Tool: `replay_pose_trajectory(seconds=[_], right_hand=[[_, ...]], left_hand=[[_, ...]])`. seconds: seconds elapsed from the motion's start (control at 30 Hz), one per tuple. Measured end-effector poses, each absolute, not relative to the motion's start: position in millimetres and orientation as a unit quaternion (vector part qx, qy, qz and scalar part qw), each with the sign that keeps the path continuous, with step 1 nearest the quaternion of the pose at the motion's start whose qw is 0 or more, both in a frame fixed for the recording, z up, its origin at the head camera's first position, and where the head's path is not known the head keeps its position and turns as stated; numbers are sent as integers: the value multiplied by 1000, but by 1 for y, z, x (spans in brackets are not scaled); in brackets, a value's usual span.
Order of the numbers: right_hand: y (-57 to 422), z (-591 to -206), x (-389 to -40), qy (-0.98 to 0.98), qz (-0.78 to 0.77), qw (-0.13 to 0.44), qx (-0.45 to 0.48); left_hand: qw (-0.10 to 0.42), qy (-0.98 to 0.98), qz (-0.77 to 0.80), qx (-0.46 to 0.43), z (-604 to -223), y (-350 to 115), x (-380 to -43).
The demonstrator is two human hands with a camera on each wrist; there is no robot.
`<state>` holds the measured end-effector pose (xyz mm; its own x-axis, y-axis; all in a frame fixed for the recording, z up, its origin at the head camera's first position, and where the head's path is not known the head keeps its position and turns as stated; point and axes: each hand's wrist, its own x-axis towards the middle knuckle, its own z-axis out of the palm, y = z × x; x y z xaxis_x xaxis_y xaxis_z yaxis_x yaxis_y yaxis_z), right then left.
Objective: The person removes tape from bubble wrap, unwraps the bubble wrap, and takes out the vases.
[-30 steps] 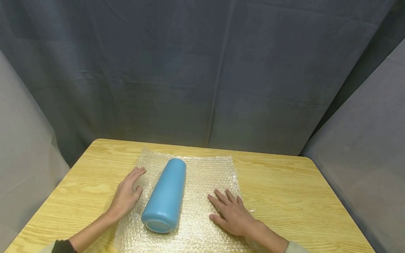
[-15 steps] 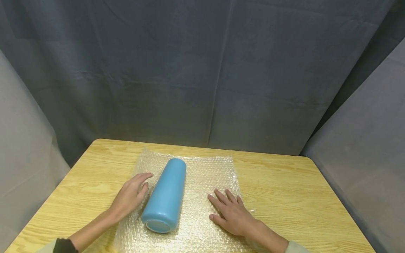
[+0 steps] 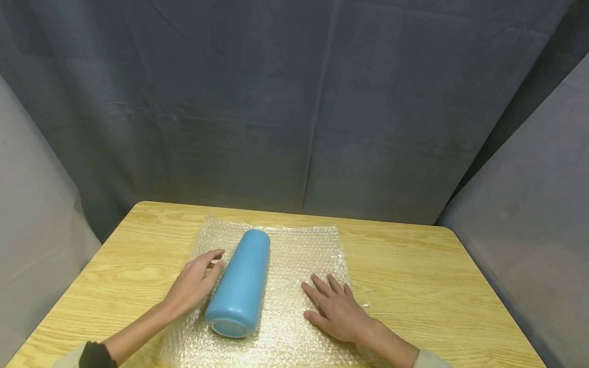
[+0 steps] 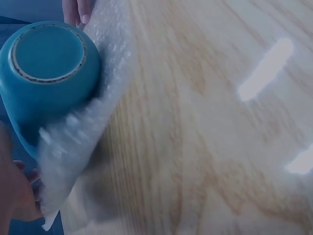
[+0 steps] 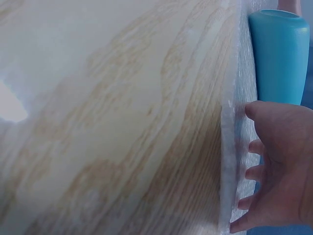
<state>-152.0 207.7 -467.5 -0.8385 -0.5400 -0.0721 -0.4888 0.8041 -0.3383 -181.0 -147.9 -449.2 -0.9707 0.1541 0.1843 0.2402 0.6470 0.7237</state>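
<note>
A light blue ceramic vase (image 3: pixel 240 286) lies on its side on a sheet of bubble wrap (image 3: pixel 294 327), its round base toward me. My left hand (image 3: pixel 190 286) is at the vase's left side, fingers bent and thumb close to them. In the left wrist view this hand (image 4: pixel 17 191) holds the sheet's left edge, which stands raised off the wood; its fingertips are partly hidden by the film. My right hand (image 3: pixel 340 314) rests spread on the right part of the sheet, apart from the vase. The vase's mouth is out of sight.
The wooden table (image 3: pixel 428 296) extends on both sides of the sheet. A dark grey curtain (image 3: pixel 257 112) hangs behind its back edge, with lighter cloth (image 3: pixel 529 214) at the right and left sides.
My left hand has moved right, closer to the vase, and its fingers and thumb have drawn together at the bubble wrap. My right hand and the vase look unmoved.
</note>
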Motion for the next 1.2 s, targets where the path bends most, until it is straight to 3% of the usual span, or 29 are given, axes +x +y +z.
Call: replay_pose_trajectory(seconds=[0.6, 1.2], right_hand=[[207, -468, -152, 946, -156, 77, -275], [207, -470, -152, 945, -156, 71, -278]], left_hand=[[-43, -885, -460, -59, -429, -128, -187], [-102, -891, -439, -44, -425, -112, -200]])
